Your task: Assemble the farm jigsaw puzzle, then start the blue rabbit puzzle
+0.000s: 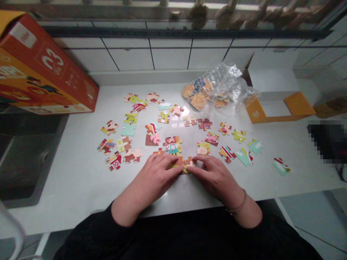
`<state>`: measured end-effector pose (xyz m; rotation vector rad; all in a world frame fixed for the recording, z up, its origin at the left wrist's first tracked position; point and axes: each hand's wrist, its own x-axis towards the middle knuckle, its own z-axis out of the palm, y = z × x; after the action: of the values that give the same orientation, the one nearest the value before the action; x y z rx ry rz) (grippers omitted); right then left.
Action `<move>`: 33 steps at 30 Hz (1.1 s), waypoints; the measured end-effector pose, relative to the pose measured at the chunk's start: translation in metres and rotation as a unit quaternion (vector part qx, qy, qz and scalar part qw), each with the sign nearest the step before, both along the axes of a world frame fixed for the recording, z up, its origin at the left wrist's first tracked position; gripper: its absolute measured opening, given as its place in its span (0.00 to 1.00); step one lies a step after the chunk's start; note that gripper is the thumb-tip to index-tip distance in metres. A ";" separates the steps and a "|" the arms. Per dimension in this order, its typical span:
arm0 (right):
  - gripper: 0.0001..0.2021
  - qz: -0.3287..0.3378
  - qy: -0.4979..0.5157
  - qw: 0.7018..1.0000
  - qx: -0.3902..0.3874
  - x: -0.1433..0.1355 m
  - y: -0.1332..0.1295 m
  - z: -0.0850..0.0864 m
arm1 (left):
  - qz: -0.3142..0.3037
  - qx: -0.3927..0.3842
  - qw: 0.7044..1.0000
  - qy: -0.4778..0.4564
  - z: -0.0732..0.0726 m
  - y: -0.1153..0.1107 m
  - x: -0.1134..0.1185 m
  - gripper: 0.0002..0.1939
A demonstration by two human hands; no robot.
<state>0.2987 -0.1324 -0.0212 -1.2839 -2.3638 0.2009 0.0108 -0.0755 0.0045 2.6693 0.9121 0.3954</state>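
My left hand (pixel 158 173) and my right hand (pixel 214 177) meet over the counter, thumbs and fingers closed around two adjoining jigsaw puzzle pieces. The brown-and-green puzzle piece (pixel 190 163) at my right fingertips lies against the piece at my left fingertips, which is mostly covered. Just above them is a puzzle piece with a figure in blue overalls (pixel 172 145); whether it is joined to them I cannot tell. A yellow-and-green puzzle piece (pixel 203 148) sits just beyond my right hand, and a brown-and-pink puzzle piece (pixel 152 139) lies beyond my left.
Several loose puzzle pieces (pixel 132 156) spread left and right over the white counter (pixel 89 180). A clear plastic bag (pixel 214 86) with more pieces rests at the back, beside an open yellow box (pixel 279 112). A large orange-red box (pixel 51 72) stands back left by a dark sink (pixel 24 155).
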 end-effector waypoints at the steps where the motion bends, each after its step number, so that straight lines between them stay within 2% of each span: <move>1: 0.17 0.000 0.005 1.000 0.000 0.000 0.000 0.000 | -0.001 0.001 1.000 -0.002 0.000 0.000 0.000 0.15; 20: 0.16 0.004 0.030 0.999 -0.022 -0.001 0.002 0.003 | -0.010 -0.025 1.000 -0.013 0.006 0.002 0.000 0.17; 33: 0.15 -0.007 0.026 1.000 -0.012 -0.002 0.003 0.003 | 0.004 -0.009 1.000 -0.009 0.000 0.000 0.001 0.16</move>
<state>0.2970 -0.1299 -0.0186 -1.2891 -2.3152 0.2558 0.0122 -0.0757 0.0043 2.6433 0.9174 0.4097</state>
